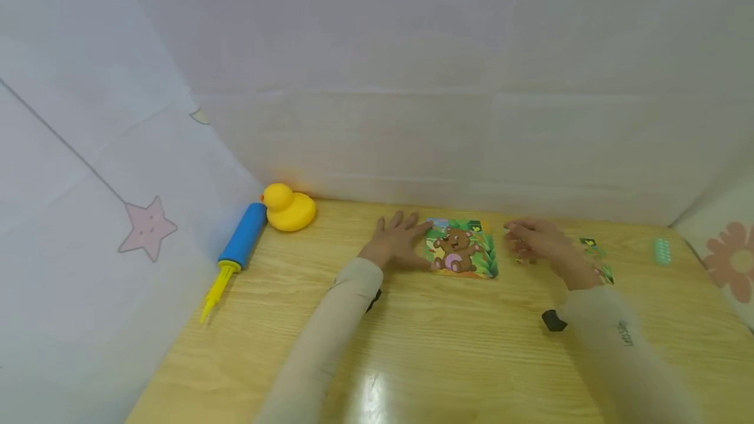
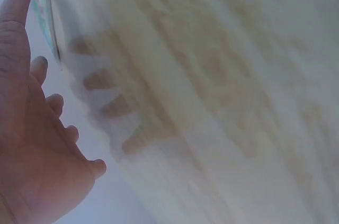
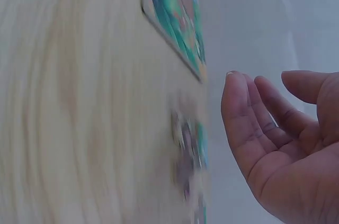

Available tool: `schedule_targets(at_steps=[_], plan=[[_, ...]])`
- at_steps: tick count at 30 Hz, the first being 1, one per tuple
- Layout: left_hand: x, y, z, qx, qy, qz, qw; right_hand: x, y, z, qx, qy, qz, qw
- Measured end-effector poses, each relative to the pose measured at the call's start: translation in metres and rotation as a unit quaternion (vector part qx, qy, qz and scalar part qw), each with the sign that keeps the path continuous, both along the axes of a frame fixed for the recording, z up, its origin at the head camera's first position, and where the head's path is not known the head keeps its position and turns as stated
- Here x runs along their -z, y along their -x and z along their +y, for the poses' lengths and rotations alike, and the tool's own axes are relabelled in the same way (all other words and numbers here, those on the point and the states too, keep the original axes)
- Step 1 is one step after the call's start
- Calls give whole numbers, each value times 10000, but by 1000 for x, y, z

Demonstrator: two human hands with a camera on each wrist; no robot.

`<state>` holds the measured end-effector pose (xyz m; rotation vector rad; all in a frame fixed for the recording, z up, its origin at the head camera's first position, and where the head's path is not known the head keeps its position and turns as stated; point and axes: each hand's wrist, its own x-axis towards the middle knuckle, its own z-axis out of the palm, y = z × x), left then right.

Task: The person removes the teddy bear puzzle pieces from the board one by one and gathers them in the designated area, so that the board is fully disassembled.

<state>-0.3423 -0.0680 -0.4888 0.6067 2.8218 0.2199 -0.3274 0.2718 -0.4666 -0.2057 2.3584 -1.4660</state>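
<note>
A flat square picture board, with a brown bear on a green background, lies near the back of the table. My left hand is at its left side with the fingers spread; the thumb reaches along the board's edge, and I cannot tell whether it touches. To the right of the board, my right hand hovers over the table with loosely bent fingers. Nothing shows between the right thumb and fingers in the right wrist view. Small printed pieces lie below that hand, blurred; others lie to its right.
A yellow toy duck and a blue hand pump with a yellow nozzle lie at the back left. A small light green item sits at the far right. Pale cloth walls border the wooden table.
</note>
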Motion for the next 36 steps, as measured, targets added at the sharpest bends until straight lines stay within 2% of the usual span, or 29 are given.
schedule_targets(at_steps=[4,7,12,17,24,29,36], plan=[[-1,-3,-1,77,10,-32,10000,8,5,-41,-276,-36,-223,9994],[-3,-4,1,189,70,-69,9998,12,7,-66,-583,-263,-134,9979],[-7,-4,8,368,478,-55,9982,13,10,-90,-855,-612,122,9944],[-10,-4,11,548,693,131,9960,20,11,-99,-899,-801,269,9924],[-12,-4,9,592,802,-137,9949,24,8,-104,-929,-937,350,9906],[-12,-4,10,533,857,-171,9947,22,6,-106,-888,-930,331,9911],[-19,-8,12,427,673,-343,9962,23,4,-105,-770,-846,354,9928]])
